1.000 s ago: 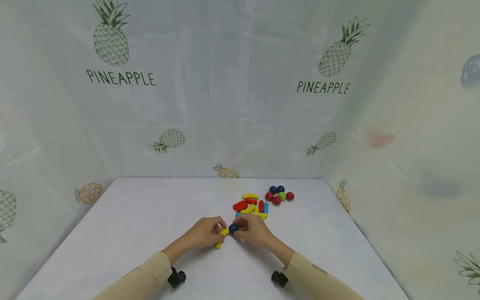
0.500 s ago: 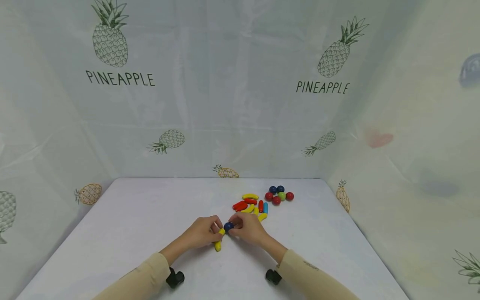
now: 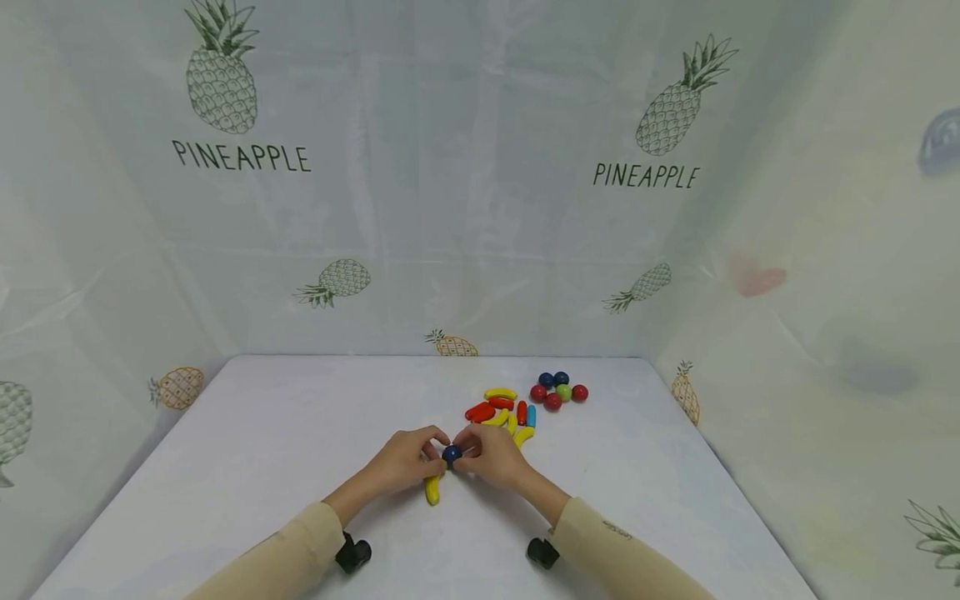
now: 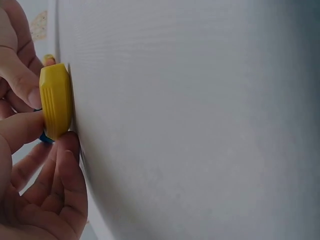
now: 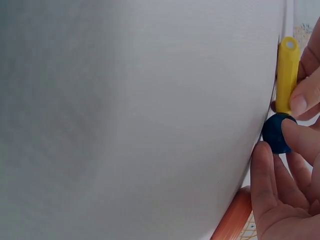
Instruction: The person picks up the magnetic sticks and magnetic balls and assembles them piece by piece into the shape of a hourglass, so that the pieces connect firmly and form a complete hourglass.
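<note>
A curved yellow rod [image 3: 432,490], ribbed along its side in the left wrist view [image 4: 56,100], is pinched between thumb and fingers of my left hand [image 3: 401,461]. My right hand [image 3: 497,457] holds a dark blue ball [image 3: 452,456] by thumb and fingertips. In the right wrist view the ball [image 5: 276,135] touches one end of the yellow rod [image 5: 287,75], whose other end shows a small pale round face. Both hands are close together, low over the white table.
Beyond my right hand lie loose rods: yellow ones [image 3: 501,392], red ones [image 3: 522,412] and a light blue one [image 3: 531,416]. Further right is a cluster of balls: red [image 3: 580,392], green [image 3: 564,392] and dark blue [image 3: 547,379]. A pineapple-printed curtain [image 3: 480,208] encloses the table [image 3: 300,417].
My right hand has moved left with the blue ball, bringing it against the yellow rod. The rod has turned to point more toward the near edge, with my left hand holding it throughout.
</note>
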A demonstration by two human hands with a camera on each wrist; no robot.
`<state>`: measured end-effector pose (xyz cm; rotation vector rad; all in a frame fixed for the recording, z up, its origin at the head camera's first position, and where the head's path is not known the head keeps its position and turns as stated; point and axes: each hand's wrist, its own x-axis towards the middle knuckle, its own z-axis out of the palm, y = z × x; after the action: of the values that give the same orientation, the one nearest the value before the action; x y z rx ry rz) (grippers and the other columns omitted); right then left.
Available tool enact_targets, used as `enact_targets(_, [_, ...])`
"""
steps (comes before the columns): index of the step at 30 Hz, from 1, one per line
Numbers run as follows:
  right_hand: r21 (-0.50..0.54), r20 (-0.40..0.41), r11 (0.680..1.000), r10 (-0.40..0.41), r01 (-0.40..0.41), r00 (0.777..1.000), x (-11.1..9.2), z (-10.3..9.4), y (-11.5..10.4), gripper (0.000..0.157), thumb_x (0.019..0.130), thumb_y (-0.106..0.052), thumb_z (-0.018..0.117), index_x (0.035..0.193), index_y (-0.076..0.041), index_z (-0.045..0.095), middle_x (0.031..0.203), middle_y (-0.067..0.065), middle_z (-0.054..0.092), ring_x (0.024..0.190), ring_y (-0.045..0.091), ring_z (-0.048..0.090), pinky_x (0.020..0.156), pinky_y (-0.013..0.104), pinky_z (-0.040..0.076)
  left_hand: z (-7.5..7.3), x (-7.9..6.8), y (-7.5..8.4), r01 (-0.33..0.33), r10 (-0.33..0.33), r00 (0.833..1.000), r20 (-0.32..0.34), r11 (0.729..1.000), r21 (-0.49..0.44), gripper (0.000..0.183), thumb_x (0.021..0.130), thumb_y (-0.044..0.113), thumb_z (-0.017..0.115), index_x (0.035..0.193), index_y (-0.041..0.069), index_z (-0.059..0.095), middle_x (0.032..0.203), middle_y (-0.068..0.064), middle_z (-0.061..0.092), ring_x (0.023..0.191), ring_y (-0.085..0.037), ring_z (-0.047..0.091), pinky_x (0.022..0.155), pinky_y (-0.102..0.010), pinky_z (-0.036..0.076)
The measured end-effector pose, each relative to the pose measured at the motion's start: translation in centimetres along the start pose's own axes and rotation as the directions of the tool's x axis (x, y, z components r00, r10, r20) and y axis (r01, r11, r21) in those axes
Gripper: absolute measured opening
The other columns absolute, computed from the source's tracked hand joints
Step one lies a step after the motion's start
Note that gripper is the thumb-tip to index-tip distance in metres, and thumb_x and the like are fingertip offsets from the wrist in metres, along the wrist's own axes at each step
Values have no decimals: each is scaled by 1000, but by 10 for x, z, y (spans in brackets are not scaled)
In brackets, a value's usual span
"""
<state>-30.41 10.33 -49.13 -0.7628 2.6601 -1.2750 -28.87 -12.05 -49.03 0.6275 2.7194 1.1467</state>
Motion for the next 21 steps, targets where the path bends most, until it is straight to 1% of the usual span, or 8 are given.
enact_targets(3, [-7,12,1000,2,-2,1000,-3,-2,-2,26,92,-7,83,117,-8,73,109,4,78,94,16,72,82,25,61,1,1,-1,-16,16,1000,5,1000,6,27,96,20,78,121,15,69,86,5,69,73,-12,62,67,-29,51])
enact_targets(5, [-31,16,1000,1,0,1000,-5,-5,-4,28,92,-6,82,119,-9,73,111,5,77,94,16,71,82,25,61,2,2,-1,-10,10,1000,7,1000,7,26,96,20,78,120,15,69,85,6,69,73,-13,62,67,-29,52])
enact_targets(9, [-130,5,991,-40,40,999,-11,-15,-8,31,92,-5,81,121,-9,74,114,7,76,93,16,67,83,24,60,1,3,-1,22,-23,1000,4,1000,20,26,96,23,78,119,17,69,84,7,68,73,-12,61,66,-28,52])
enact_targets(12, [-194,-26,978,-80,74,996,-14,-24,-6,29,93,-4,80,121,-7,75,113,9,75,93,19,65,83,28,60,1,5,-1,38,-38,999,4,999,30,26,96,24,79,119,18,68,84,8,67,72,-12,61,66,-27,52])
enact_targets(16, [-238,-61,967,-106,88,993,-14,-33,2,22,97,-10,79,118,-5,76,109,9,75,89,23,65,79,28,60,0,6,-1,27,-28,1000,10,999,34,26,96,24,79,118,16,68,83,8,68,71,-12,61,64,-27,52])
enact_targets(21, [-271,-58,959,-102,83,993,-13,-38,13,23,98,-21,79,117,-7,79,100,3,75,83,18,62,71,20,54,-1,5,0,20,-21,1000,18,999,27,26,96,24,79,118,15,68,84,7,68,71,-12,61,64,-27,51])
